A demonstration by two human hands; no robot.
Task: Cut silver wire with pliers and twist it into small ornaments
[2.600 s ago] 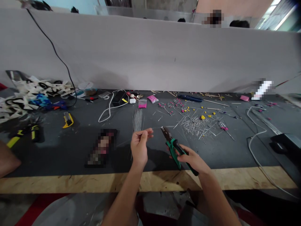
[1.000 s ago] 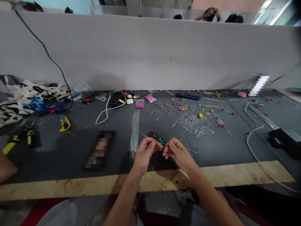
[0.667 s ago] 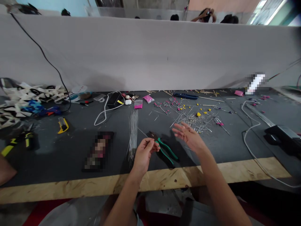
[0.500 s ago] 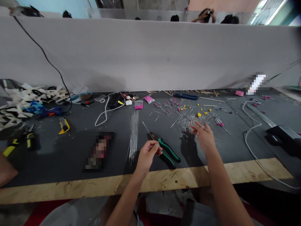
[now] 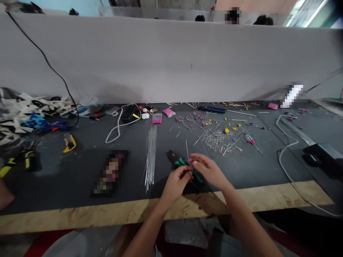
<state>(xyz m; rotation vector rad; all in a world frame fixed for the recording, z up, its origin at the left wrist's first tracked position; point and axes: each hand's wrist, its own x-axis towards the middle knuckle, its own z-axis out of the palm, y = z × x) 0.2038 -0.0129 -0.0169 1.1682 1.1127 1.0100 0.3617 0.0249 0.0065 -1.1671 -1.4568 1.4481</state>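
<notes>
Above the green-handled pliers (image 5: 184,165) on the bench (image 5: 80,171), your left hand (image 5: 175,182) and right hand (image 5: 207,169) pinch one thin wire (image 5: 187,150) between closed fingertips, so keep it upright and both grips firm near its base.

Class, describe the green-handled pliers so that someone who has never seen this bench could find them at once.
Start at the dark work mat with the pale wooden front edge. The green-handled pliers lie on it just beyond the left hand and right hand, right of the bundle of long wires. No other nearby tool has green handles.
</notes>
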